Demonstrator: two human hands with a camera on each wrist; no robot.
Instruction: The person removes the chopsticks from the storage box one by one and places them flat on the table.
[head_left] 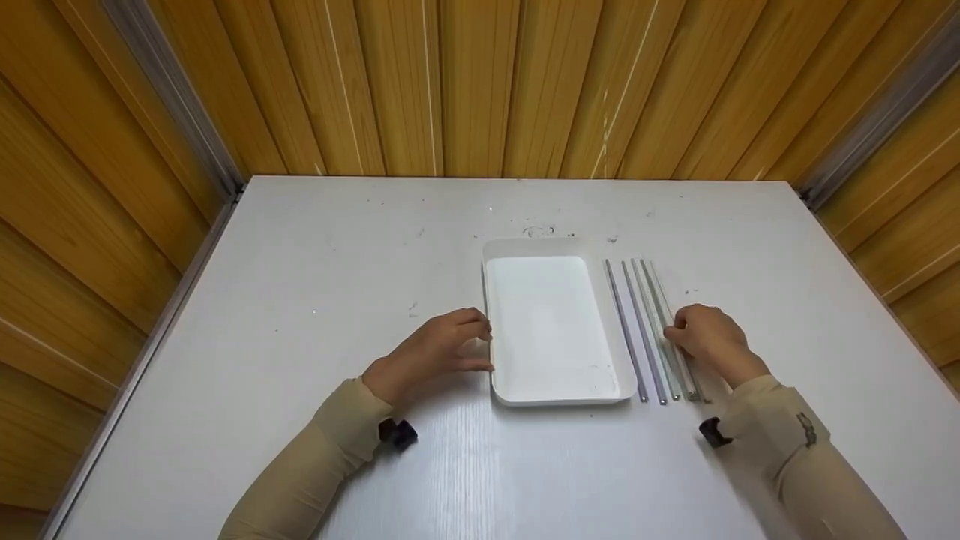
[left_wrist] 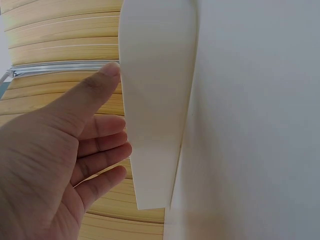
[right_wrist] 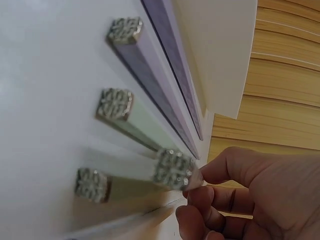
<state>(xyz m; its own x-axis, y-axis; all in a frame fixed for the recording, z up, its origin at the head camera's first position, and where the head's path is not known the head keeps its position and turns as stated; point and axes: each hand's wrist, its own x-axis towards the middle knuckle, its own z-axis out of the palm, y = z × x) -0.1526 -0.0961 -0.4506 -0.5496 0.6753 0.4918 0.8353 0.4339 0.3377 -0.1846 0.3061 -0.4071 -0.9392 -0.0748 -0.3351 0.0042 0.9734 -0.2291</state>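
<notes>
A white rectangular tray [head_left: 547, 322] lies on the table, its long side pointing away from me. The fingertips of my left hand [head_left: 435, 349] are at its left rim, thumb and fingers spread and slightly bent. To the tray's right, several chopsticks lie side by side: purple chopsticks [head_left: 632, 330] nearest the tray, then pale green chopsticks [head_left: 651, 322]. Patterned silver caps [right_wrist: 115, 104] show on their near ends in the right wrist view. My right hand [head_left: 709, 337] pinches a pale chopstick [right_wrist: 172, 169] at the right of the row; its capped end overlaps a green one there.
The white tabletop [head_left: 345, 255] carries small dark marks, mostly beyond the tray. Yellow wood-look panels [head_left: 480, 90] wall in the back and both sides, with grey metal posts [head_left: 172, 90] at the corners. Dark wrist cameras [head_left: 403, 435] sit below the sleeves.
</notes>
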